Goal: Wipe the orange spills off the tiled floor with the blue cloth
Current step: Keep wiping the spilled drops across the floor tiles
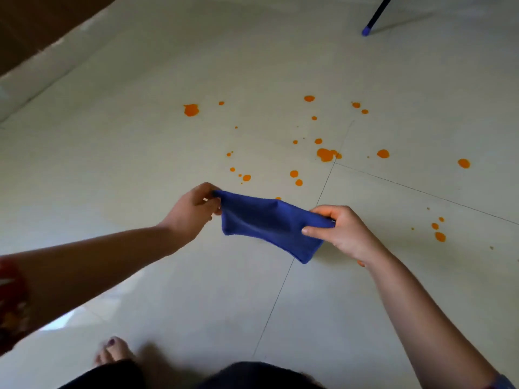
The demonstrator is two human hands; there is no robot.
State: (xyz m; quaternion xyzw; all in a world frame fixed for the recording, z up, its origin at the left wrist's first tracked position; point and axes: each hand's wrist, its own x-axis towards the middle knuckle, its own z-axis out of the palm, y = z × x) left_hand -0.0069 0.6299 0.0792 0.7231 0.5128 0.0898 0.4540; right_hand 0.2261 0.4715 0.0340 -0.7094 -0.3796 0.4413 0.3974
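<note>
Blue cloth (269, 223), a small piece of soft fabric, was held stretched in the air between two bare hands, above the tiled floor (140, 150) and not touching it. The left hand (193, 209) pinched the cloth's upper left corner between thumb and fingertips. The right hand (342, 231) had its thumb and curled fingers closed round the cloth's right end, bunching it there. The fabric sagged and creased between the two grips, and its lower edge hung loose, so it looked light, limp and easy to fold or ball up. It would likely be best gathered into a pad in one palm before being pressed down to wipe. The orange spills (325, 154) lay scattered over the pale tiles as many round drops, mostly beyond the cloth, with the largest blot sitting beside a crossing of grout lines (280, 290). A few more drops lay off to the right, and one peeked out just behind the cloth's top edge. None looked smeared, so wiping seemed not yet begun. The drops looked wet and could smear if dragged. No bucket, bowl or other container showed in the view. A bare foot (113, 350) stood near the bottom edge, and a dark pole with a blue tip (366, 30) rested on the floor far off at the upper right.
</note>
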